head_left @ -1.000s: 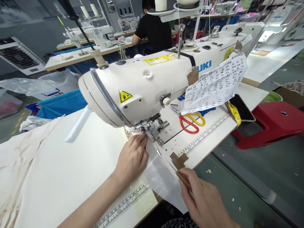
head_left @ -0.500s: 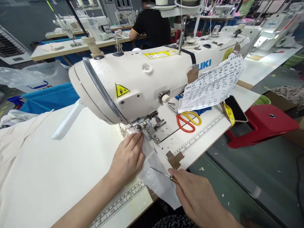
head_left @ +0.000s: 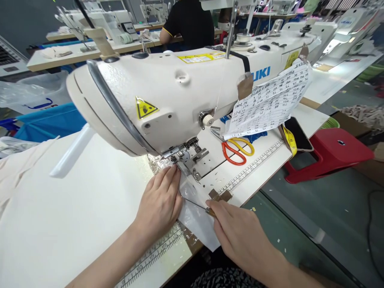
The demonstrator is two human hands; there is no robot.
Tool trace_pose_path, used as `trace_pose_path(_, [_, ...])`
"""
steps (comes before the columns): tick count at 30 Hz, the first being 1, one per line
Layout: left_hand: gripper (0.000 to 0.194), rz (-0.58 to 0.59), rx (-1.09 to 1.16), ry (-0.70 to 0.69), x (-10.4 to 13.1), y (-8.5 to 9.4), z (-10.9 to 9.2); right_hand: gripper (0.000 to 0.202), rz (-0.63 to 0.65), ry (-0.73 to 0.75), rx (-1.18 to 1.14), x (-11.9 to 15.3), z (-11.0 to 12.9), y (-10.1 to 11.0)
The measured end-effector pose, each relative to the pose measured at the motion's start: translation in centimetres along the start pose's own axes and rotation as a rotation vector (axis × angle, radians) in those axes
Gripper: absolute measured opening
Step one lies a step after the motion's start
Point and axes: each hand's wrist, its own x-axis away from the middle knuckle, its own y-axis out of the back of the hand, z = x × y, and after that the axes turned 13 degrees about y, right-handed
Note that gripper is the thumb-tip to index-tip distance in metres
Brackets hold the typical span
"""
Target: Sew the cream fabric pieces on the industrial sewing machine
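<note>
My left hand (head_left: 159,198) lies on the sewing machine bed just in front of the presser foot (head_left: 177,157). Its fingers are bunched together over a thin white sheet of fabric (head_left: 199,226), which runs under them and hangs over the table's front edge. In my right hand (head_left: 240,224) is an awl (head_left: 195,203) with a brown handle and a slim metal spike. The spike points left across the fabric, and its tip reaches the side of my left hand. The fingertips under my left hand are partly hidden.
The white sewing machine (head_left: 168,100) arches over the work. Scissors (head_left: 235,154) with red and yellow handles lie right of the foot, behind a printed ruler (head_left: 252,168). A handwritten paper (head_left: 267,102) hangs from the arm. A red stool (head_left: 336,152) stands at right; a person (head_left: 190,24) sits behind.
My right hand has brought the awl left and slightly up, so its tip now meets my left hand. My left hand stays by the presser foot. The view has shifted slightly.
</note>
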Motion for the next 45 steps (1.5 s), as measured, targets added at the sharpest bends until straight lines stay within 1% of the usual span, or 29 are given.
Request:
trace_pose_path(5, [0.051, -0.007, -0.054, -0.045, 0.4, 0.4, -0.3, 0.036, -0.019, 0.044, 0.063, -0.9, 0.0, -0.1])
trace_pose_path(11, [0.049, 0.019, -0.07, -0.057, 0.4, 1.1, -0.9, 0.036, 0.098, 0.035, 0.086, -1.6, 0.3, -0.2])
trace_pose_path(14, [0.047, 0.019, -0.053, -0.053, 0.3, 1.3, -1.0, 0.035, 0.115, 0.002, 0.044, -2.0, 0.3, -0.3])
trace_pose_path(19, [0.045, 0.003, -0.021, -0.05, 0.2, 1.2, -0.5, 0.034, 0.111, -0.022, -0.004, -2.9, 0.2, -0.5])
trace_pose_path(22, [0.043, -0.011, -0.007, -0.044, 0.0, 0.9, 0.0, 0.032, 0.137, -0.038, -0.018, -3.6, 0.3, -0.7])
trace_pose_path(26, [0.04, -0.028, -0.012, 0.029, -0.3, 0.5, 0.4, 0.031, 0.174, -0.077, -0.027, -4.7, 0.4, -1.0])
trace_pose_path(29, [0.038, -0.036, -0.011, 0.06, -0.6, 0.3, 0.7, 0.03, 0.164, -0.103, -0.039, -5.5, 0.6, -1.3])
trace_pose_path(33, [0.037, -0.055, -0.037, 0.031, -1.0, 0.3, 1.5, 0.033, 0.14, -0.117, -0.099, -5.9, 0.8, -1.7])
trace_pose_path(35, [0.037, -0.066, -0.067, 0.008, -1.1, 0.5, 1.9, 0.034, 0.121, -0.111, -0.174, -5.6, 0.8, -1.7])
trace_pose_path(38, [0.037, -0.085, -0.108, -0.011, -1.2, 0.8, 2.2, 0.036, 0.053, -0.138, -0.328, -4.9, 0.9, -1.6])
trace_pose_path(40, [0.035, -0.088, -0.099, -0.015, -1.0, 1.1, 1.8, 0.038, 0.017, -0.162, -0.383, -4.5, 1.0, -1.4])
trace_pose_path(43, [0.032, -0.042, -0.032, -0.022, -0.6, 1.3, 0.7, 0.038, 0.011, -0.158, -0.359, -3.9, 1.0, -1.3])
trace_pose_path(45, [0.036, -0.013, -0.002, -0.03, -0.3, 1.4, -0.1, 0.038, 0.01, -0.148, -0.339, -3.6, 1.0, -1.2])
